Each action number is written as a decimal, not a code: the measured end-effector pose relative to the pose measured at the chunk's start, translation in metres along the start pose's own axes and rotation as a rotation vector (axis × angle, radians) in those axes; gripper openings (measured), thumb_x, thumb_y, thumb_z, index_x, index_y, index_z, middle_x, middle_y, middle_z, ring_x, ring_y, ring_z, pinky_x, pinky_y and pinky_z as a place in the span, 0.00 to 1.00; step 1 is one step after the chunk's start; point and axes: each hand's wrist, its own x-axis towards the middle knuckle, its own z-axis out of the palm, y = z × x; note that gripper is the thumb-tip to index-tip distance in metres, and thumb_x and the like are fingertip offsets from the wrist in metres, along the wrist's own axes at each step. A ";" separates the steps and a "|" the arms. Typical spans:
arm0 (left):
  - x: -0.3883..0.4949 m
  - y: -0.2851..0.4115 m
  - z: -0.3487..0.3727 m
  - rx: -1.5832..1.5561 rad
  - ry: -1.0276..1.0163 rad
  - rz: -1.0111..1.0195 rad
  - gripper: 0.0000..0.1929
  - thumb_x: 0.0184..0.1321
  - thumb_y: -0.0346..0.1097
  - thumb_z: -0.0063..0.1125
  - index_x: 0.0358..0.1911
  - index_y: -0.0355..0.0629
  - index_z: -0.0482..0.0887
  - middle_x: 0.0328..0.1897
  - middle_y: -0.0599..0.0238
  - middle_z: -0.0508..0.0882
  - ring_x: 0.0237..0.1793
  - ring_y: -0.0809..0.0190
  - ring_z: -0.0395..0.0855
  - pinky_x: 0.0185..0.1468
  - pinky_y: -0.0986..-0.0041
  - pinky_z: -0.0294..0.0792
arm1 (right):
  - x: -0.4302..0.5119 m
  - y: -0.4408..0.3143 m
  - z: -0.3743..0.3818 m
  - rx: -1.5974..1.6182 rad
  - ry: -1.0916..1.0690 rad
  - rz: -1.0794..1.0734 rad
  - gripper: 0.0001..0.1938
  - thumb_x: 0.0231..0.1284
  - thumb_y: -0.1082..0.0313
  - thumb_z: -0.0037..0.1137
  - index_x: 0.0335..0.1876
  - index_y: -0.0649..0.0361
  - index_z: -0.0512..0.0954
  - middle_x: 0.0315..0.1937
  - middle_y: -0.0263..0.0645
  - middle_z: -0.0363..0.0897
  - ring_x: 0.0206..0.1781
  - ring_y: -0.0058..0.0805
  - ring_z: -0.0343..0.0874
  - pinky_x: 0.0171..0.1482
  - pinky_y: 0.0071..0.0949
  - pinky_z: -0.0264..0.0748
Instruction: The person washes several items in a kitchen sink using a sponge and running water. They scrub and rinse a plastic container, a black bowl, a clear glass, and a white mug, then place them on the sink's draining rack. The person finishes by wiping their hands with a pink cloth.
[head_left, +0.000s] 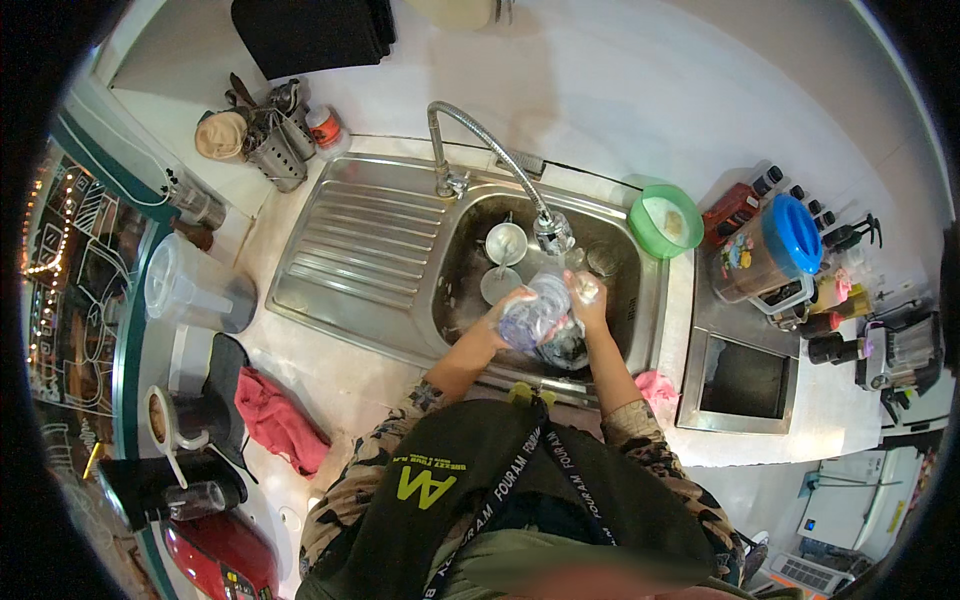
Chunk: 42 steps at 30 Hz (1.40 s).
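Note:
A clear, bluish plastic container, streaked with suds, is tilted over the sink basin. My left hand grips it from the left side. Close against its right side is my right hand, fingers curled, with white foam on it; whether it grips something is hidden. The faucet head hangs just above both hands. In the basin behind them sit a white cup, a translucent cup and a clear glass. A dark, wet item lies below my hands.
A ridged steel drainboard adjoins the basin on the left. At the basin's back right corner stands a green bowl of soapy liquid. A blue-lidded jug and bottles are farther right. A red cloth lies on the left counter.

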 end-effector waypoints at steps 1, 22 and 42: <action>0.003 0.002 -0.026 0.351 0.199 0.024 0.36 0.48 0.43 0.67 0.60 0.32 0.69 0.56 0.47 0.77 0.52 0.59 0.78 0.57 0.68 0.71 | -0.001 -0.003 0.004 -0.048 0.012 0.052 0.15 0.63 0.60 0.61 0.26 0.63 0.77 0.21 0.28 0.74 0.26 0.16 0.68 0.30 0.22 0.66; -0.055 0.003 -0.017 2.193 0.583 0.686 0.23 0.47 0.45 0.70 0.44 0.40 0.80 0.47 0.52 0.80 0.49 0.45 0.78 0.54 0.61 0.70 | -0.038 -0.095 -0.004 -0.326 0.147 -0.240 0.12 0.59 0.70 0.61 0.48 0.61 0.78 0.42 0.45 0.83 0.41 0.33 0.83 0.44 0.30 0.80; -0.021 -0.041 -0.015 0.895 0.444 0.028 0.16 0.69 0.51 0.47 0.30 0.49 0.73 0.16 0.79 0.66 0.13 0.74 0.60 0.15 0.76 0.47 | -0.043 -0.058 -0.008 1.034 0.221 0.877 0.18 0.70 0.49 0.47 0.52 0.55 0.68 0.35 0.38 0.74 0.31 0.30 0.77 0.31 0.28 0.78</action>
